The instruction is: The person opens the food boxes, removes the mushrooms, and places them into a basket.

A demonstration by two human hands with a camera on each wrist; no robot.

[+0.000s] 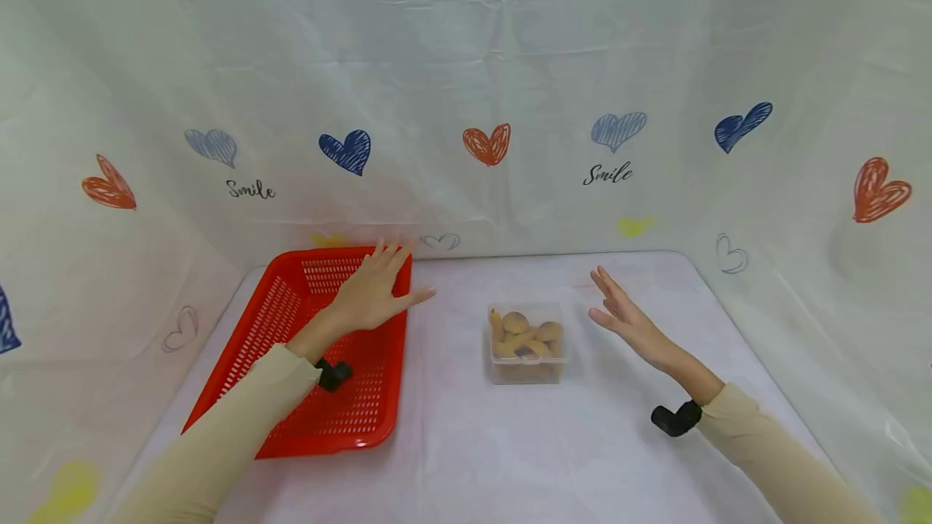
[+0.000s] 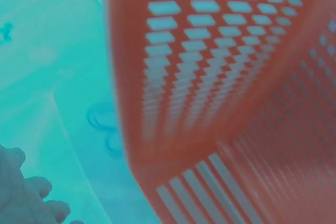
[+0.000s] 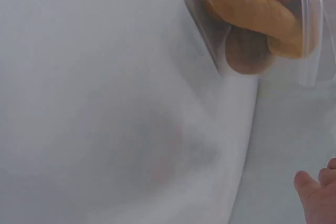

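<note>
With its fingers spread and straight, my left hand (image 1: 367,295) hovers over the red plastic basket (image 1: 380,378), holding nothing. The left wrist view has the slotted basket wall (image 2: 126,87) close up, with fingertips (image 2: 39,187) at the lower left. My right hand (image 1: 635,328), also empty with fingers extended, is in the air to the right of a clear plastic box (image 1: 526,375). Inside the box lie several yellow-brown pieces (image 1: 515,322), some round and some curved. In the right wrist view the box (image 3: 310,35) is at the upper right, its contents visible through the wall.
A white cloth covers the table (image 1: 466,443). Behind it and at both sides hangs a white sheet (image 1: 422,87) printed with hearts and "Smile". The basket takes up the table's left side, and the box stands near the middle. Each wrist wears a black device (image 1: 677,419).
</note>
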